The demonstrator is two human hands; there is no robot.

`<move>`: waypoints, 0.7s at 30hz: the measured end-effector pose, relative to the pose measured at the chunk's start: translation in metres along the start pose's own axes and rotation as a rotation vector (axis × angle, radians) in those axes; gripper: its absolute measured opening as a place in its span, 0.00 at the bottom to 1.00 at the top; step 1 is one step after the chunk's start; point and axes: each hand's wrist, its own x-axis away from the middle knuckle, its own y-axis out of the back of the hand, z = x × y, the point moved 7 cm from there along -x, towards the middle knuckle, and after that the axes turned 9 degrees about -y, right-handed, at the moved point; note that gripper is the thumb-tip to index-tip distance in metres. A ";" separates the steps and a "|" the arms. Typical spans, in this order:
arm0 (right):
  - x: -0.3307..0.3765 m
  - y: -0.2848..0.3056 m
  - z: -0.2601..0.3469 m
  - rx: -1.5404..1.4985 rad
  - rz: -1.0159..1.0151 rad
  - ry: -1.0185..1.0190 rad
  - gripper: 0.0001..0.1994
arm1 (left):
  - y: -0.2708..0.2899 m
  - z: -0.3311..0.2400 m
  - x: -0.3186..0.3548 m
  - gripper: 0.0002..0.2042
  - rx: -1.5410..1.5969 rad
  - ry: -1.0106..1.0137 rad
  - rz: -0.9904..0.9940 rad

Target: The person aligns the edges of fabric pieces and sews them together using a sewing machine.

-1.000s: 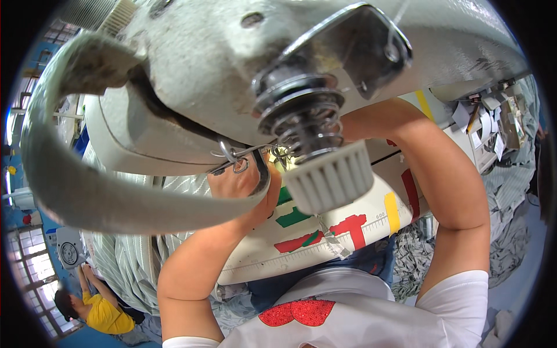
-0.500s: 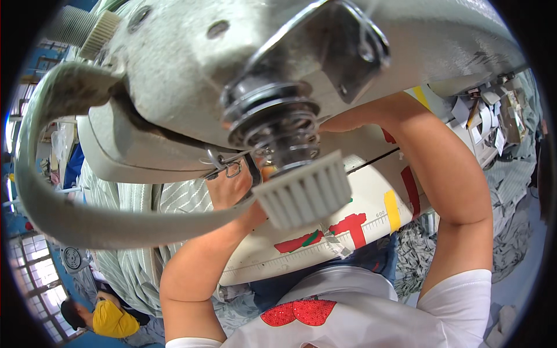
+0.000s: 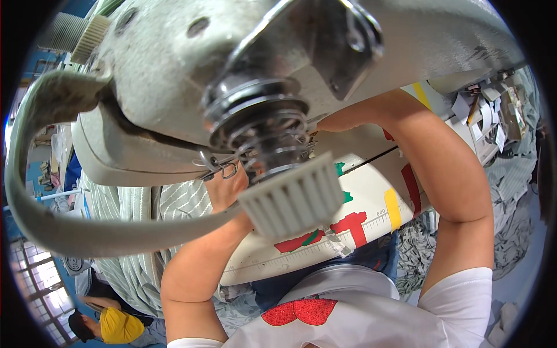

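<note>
A pale sewing machine head (image 3: 156, 87) fills the upper part of the view, and its ribbed white tension knob (image 3: 293, 197) with a metal spring hangs close in front. My left hand (image 3: 225, 188) is beneath the machine head, partly covered by the thread guide and the knob; its fingers do not show. My right hand (image 3: 339, 119) reaches under the machine arm from the right, and the machine hides its fingers too. Striped pale grey-green fabric (image 3: 185, 197) lies beside my left hand. What either hand touches is hidden.
The white sewing table (image 3: 261, 264) carries a ruler strip and red, green and yellow tape. Crumpled patterned fabric (image 3: 415, 264) is heaped at the right. Papers and small tools (image 3: 487, 116) lie at the far right. A person in a yellow top (image 3: 120, 325) is at lower left.
The machine head and knob have shifted slightly left in the view. The person in yellow appears a little farther right and lower. My arms have hardly moved.
</note>
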 end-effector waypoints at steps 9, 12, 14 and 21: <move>0.007 0.000 0.000 0.012 0.022 -0.065 0.15 | 0.000 0.001 0.003 0.12 -0.027 0.000 0.019; 0.010 0.002 -0.001 0.016 0.029 -0.092 0.16 | -0.001 0.002 0.003 0.12 -0.028 -0.007 0.022; 0.010 0.002 0.000 0.031 0.039 -0.107 0.16 | -0.001 0.001 0.002 0.12 -0.021 -0.014 0.008; 0.015 0.012 0.003 -0.095 -0.246 0.004 0.17 | -0.001 0.003 0.003 0.13 -0.028 -0.005 0.019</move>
